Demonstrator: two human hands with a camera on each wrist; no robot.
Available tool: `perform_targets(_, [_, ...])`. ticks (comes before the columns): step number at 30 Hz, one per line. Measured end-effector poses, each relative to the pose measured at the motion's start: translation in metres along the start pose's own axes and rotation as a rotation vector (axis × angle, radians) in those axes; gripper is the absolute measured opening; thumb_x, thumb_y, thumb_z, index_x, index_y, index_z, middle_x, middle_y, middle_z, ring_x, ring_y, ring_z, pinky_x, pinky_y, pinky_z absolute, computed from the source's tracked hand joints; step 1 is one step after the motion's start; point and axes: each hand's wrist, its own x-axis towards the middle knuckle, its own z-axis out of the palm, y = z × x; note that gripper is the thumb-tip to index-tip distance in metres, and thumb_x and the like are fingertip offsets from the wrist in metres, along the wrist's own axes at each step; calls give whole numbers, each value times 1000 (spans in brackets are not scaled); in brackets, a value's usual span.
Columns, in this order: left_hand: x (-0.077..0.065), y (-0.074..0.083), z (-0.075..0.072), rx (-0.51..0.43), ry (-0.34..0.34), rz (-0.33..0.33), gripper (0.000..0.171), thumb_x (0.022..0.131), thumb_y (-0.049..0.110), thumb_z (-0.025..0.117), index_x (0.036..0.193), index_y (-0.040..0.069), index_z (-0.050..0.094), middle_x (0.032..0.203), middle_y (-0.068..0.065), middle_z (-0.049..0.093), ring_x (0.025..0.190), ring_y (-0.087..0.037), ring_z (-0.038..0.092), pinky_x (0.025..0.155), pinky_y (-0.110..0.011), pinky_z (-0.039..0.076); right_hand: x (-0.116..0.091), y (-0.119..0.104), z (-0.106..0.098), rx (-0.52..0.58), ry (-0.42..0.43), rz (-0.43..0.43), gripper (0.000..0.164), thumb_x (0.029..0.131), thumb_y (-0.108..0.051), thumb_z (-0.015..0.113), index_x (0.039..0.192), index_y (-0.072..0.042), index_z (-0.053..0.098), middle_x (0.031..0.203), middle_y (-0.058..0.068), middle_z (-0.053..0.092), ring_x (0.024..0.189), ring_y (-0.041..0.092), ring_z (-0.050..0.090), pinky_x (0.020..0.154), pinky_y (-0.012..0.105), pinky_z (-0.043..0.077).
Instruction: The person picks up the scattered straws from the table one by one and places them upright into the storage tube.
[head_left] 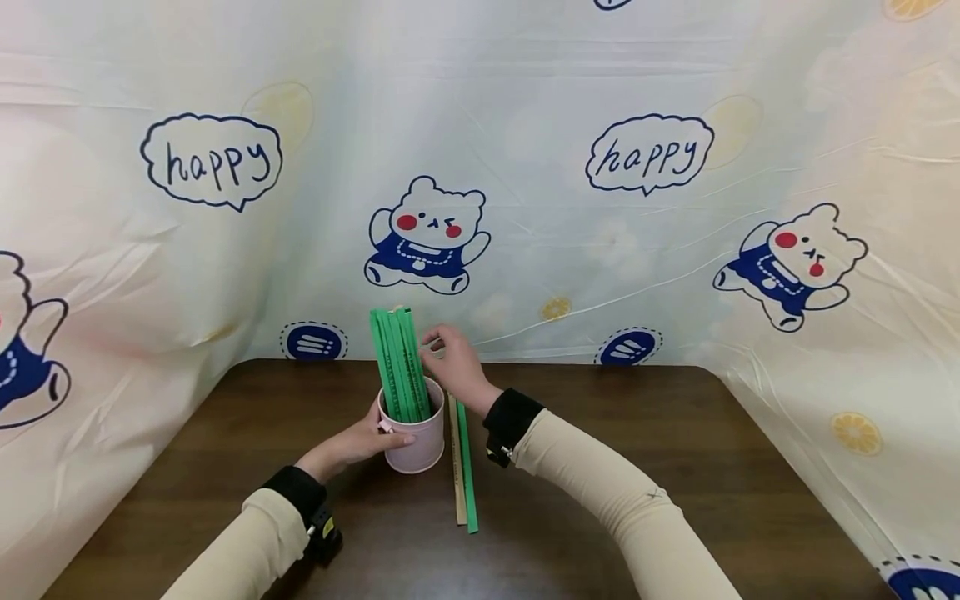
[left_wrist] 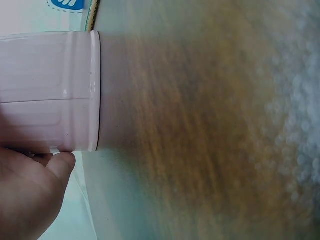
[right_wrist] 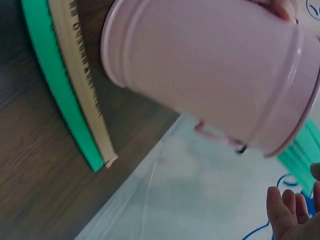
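My left hand [head_left: 356, 442] grips the side of a pink metal bucket [head_left: 415, 450], thumb across its front. Several long flat green sticks [head_left: 401, 362] with dark print, like paper-wrapped chopsticks, lean upright in the bucket, rising well above its rim. Just right of their upper part is my right hand [head_left: 455, 364], fingers loosely bent and holding nothing. In the right wrist view its fingers [right_wrist: 282, 210] are spread close to the green bundle. A green stick [head_left: 467, 467] and a tan printed stick [head_left: 455, 467] lie side by side on the table, right of the bucket.
The dark wooden table [head_left: 600, 500] carries everything and ends at a back edge behind the bucket. A pale printed curtain [head_left: 525, 250] with bears and "happy" bubbles hangs behind it and along both sides. A small handle [right_wrist: 217, 136] juts from the bucket.
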Motion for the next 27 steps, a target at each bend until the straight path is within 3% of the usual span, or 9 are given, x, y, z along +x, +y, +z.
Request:
perform_targets(7, [-1,1,0,8,23,-11,117,93,37,73,159,11,-20,166,-27,6,151,-49,17,123,-72,11,1,33,-6,17,89,72,12,99,-5,59,107,4,62,115,22,66,105,35,66,90,42,56])
perform_targets(9, [-1,1,0,15,21,-13,117,93,37,73,159,10,-20,166,-28,6,151,-49,17,123,-72,12,-2,45,-5,-30,46,115,12,97,-2,62,106,6,63,111,23,67,99,34,67,86,39,56])
perform_targets(13, [-1,1,1,3,17,-2,117,93,35,73,159,11,-20,167,-27,4,151,-48,16,123,-73,11,-12,66,-1,-53,-127,285,13,92,3,64,104,7,65,94,15,65,79,23,65,72,32,59])
perform_targets(15, [-1,0,0,3,17,7,116,93,33,74,159,12,-19,167,-26,3,151,-48,16,123,-73,10,-18,76,2,-52,-212,383,5,91,5,63,96,4,62,83,8,59,68,17,60,64,30,59])
perform_targets(17, [0,0,0,9,17,14,115,93,32,73,159,12,-19,167,-26,3,151,-48,16,122,-74,10,-23,82,6,-44,-253,439,8,89,7,62,86,1,59,75,3,53,61,14,56,59,30,59])
perform_targets(20, [0,-1,0,20,17,16,115,93,33,73,159,11,-18,166,-27,4,150,-49,17,122,-74,11,-29,88,11,-53,-275,470,18,87,8,63,77,-4,54,72,1,49,56,13,53,53,29,58])
perform_targets(27, [0,-1,0,15,13,-3,117,93,35,73,159,11,-21,167,-28,2,151,-50,16,122,-73,11,-33,90,20,-92,-245,466,22,83,6,69,74,-5,52,72,2,49,48,13,52,45,24,51])
